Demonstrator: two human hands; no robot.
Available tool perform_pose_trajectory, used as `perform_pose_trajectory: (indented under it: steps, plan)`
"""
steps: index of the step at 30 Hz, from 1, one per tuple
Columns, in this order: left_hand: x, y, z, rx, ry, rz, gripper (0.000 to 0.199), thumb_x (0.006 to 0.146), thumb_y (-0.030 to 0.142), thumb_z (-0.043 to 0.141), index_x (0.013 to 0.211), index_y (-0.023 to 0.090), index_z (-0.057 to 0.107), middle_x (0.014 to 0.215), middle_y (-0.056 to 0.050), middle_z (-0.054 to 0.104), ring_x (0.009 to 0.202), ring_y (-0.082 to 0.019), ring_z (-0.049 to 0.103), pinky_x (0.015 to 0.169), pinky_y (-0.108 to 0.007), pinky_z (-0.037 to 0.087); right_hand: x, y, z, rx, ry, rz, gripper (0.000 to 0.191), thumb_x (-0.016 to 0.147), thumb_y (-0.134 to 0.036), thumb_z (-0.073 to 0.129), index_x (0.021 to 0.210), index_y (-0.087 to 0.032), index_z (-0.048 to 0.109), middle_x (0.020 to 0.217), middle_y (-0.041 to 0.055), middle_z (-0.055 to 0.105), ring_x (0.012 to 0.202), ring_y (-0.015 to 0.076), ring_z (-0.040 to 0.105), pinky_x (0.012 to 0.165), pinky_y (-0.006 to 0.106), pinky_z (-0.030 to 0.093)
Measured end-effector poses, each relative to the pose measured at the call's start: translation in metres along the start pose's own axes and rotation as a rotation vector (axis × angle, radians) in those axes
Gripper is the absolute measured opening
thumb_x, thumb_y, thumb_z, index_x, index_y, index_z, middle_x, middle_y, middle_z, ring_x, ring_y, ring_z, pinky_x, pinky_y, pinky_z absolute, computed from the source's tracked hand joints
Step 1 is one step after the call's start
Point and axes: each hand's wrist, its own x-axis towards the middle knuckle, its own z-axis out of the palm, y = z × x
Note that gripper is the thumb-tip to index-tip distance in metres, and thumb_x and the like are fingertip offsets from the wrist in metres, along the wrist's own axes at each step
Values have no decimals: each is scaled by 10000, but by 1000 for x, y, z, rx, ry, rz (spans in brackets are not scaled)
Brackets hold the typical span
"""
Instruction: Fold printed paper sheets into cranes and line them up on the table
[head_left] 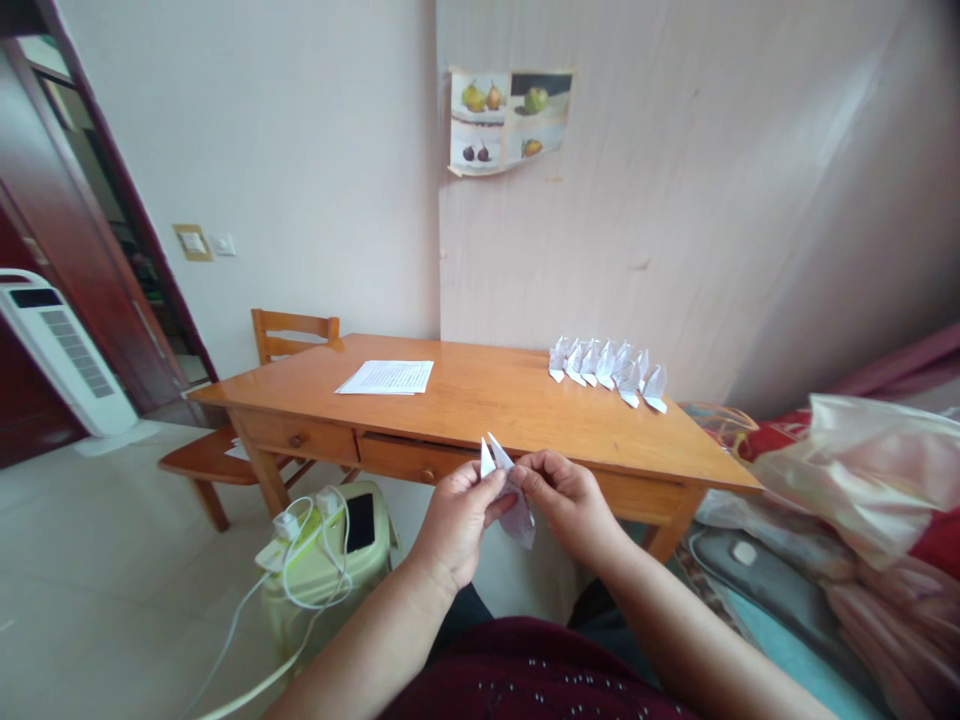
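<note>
Dark maroon cloth of one top (540, 665), dotted with pale specks, fills the bottom edge, and two bare forearms reach forward from either side of it. Between them, just in front of the near edge of one wooden table (487, 400), the two hands share one piece of folded white paper (519, 522), held up off the tabletop with two narrow points upward and a broader part hanging below. The left hand (456, 515) grasps it from the left, thumb against the paper and fingers behind; the right hand (568, 498) pinches its right side between thumb and forefinger. At the table's far right stand at least seven folded paper pieces (606, 365), overlapping too closely for a surer count, and toward the left lies one stack of printed sheets (386, 377). Two drawer knobs show on the table's front. One chair (296, 325) stands behind its left end. Lower left, one pale green stool (322, 590) carries one black phone (361, 522) and two white chargers (328, 500) with tangled cables. On the wall hangs one fruit print (512, 120) with four pictures; two switch plates (193, 242) are farther left.
</note>
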Motion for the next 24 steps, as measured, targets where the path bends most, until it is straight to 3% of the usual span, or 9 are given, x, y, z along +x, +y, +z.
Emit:
perform_pose_trajectory:
  steps: [7,14,20,24]
  plan:
    - [0,-1,0,-17,1,2,257,767,301,808,941,130,729,970,-87,702,936,-193,637,894,-348,523,-2,0,0,0,10,-10,228,911,-415,632,903,-188,651,788,23,638,708,155,557,646,279,457]
    - [0,0,-1,-20,-3,-11,266,741,311,829,899,131,714,944,-88,708,936,-201,645,919,-368,509,-1,-5,3,-167,56,-55,185,910,-361,615,834,-197,658,730,15,634,678,157,556,629,280,448]
    - [-2,4,3,5,-11,-19,252,698,191,799,931,131,722,952,-87,723,928,-198,650,934,-369,500,0,-5,-1,-230,65,-44,197,911,-369,599,825,-198,647,693,2,608,646,150,524,598,269,422]
    - [-2,6,5,19,-3,-11,248,718,223,797,935,125,728,961,-93,724,920,-199,653,924,-372,503,1,-6,-1,-243,64,-36,213,908,-384,600,816,-197,643,689,1,606,647,151,525,595,265,420]
